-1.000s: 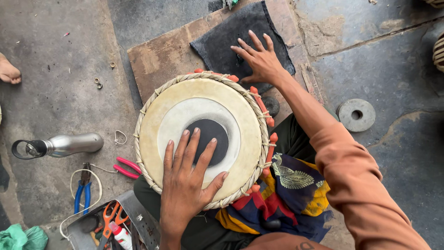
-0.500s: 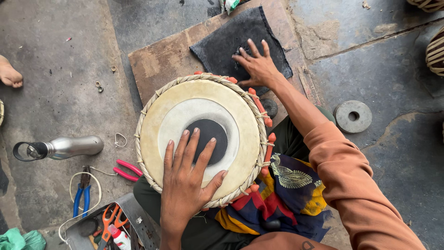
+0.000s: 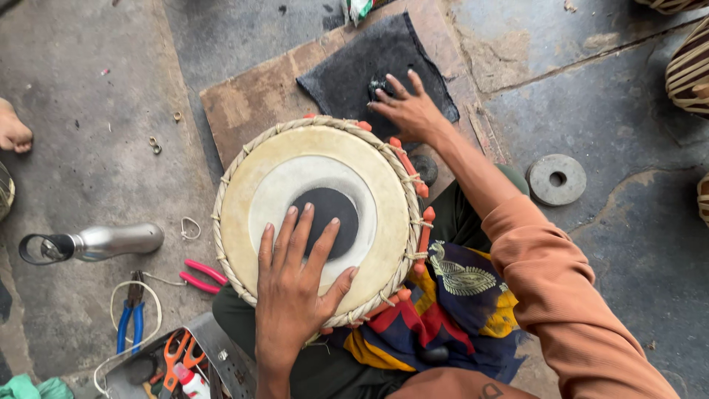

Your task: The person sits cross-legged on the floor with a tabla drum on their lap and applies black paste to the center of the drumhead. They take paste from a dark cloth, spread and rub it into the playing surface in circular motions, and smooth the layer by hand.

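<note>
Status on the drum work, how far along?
Done: drum is laced, skin and black centre patch in place. In hand: left hand flat on the skin, steadying; right hand reaching onto the dark cloth, touching something small. Left: nothing shows beyond that.

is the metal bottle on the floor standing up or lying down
Lying down. The metal bottle rests on its side on the floor, its long body stretched out level, left of the drum under the left hand.
</note>
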